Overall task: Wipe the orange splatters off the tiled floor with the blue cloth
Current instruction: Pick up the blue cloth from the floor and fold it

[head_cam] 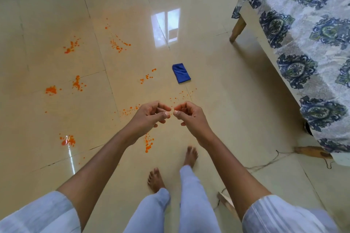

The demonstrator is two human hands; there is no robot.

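Far left: orange splatters (51,90) on the glossy tiled floor (217,89), in scattered clusters running from upper left down to lower left, with more specks toward the middle. One blotch low on the left sits under a bright streak of reflected light.

Centre: left hand (149,117) and right hand (189,114) held out in front of the body, above the floor, fingertips nearly meeting. Both have fingers curled inward, thumbs toward forefingers; neither grips anything that shows. Cannot tell whether the fingertips actually touch. Bare forearms, pale sleeves at the bottom edge. Below them, two bare feet (191,156) on the tile, pale trousers.

Centre, farther off: blue cloth (181,73) folded flat on the floor, well apart from both hands, just right of a small group of drops. Window reflection (166,27) on the tile beyond it.

Right: bed (310,30) with a blue-and-green patterned cover, wooden legs on the floor.
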